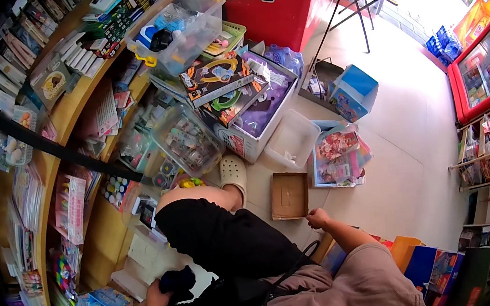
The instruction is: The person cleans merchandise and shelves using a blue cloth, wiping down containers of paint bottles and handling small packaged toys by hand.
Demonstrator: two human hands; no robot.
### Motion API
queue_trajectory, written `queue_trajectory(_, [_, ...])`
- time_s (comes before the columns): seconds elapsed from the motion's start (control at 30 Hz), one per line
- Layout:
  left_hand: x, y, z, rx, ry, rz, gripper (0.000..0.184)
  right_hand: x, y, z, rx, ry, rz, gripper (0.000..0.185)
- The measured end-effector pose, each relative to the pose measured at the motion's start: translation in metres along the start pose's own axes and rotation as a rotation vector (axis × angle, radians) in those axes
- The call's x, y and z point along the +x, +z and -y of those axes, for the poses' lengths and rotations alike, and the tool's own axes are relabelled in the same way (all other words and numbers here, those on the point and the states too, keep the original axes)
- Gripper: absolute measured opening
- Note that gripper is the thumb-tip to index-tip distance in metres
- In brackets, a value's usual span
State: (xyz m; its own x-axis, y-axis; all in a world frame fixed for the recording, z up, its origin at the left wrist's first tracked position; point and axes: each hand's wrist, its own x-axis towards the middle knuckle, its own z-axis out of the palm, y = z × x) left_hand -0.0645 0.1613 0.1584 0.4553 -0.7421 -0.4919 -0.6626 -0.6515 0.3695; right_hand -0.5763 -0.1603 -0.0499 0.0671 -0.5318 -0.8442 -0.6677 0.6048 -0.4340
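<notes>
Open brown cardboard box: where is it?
In the head view, the cardboard box sits on the floor just right of centre, beside the person's right hand.

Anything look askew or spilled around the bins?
Yes: two black boxes lie crookedly over the white carton, one overlapping the other, and packets jut from a bin beside the brown box near the right hand. No spill evident.

Brownish-grey shirt (357, 284), black shorts (224, 231)
</notes>
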Motion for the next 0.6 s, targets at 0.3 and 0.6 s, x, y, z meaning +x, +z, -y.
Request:
queue_trajectory(0.3, [-0.002,-0.004,-0.018,-0.012,-0.053,0.028,0.040,0.016,0.015,-0.026,-0.097,-0.079,-0.046,0.024])
queue_trajectory(0.6, [-0.006,0.001,-0.023,0.006,-0.084,0.027,0.042,0.074,-0.044,0.052,0.000,-0.533,-0.668,0.021])
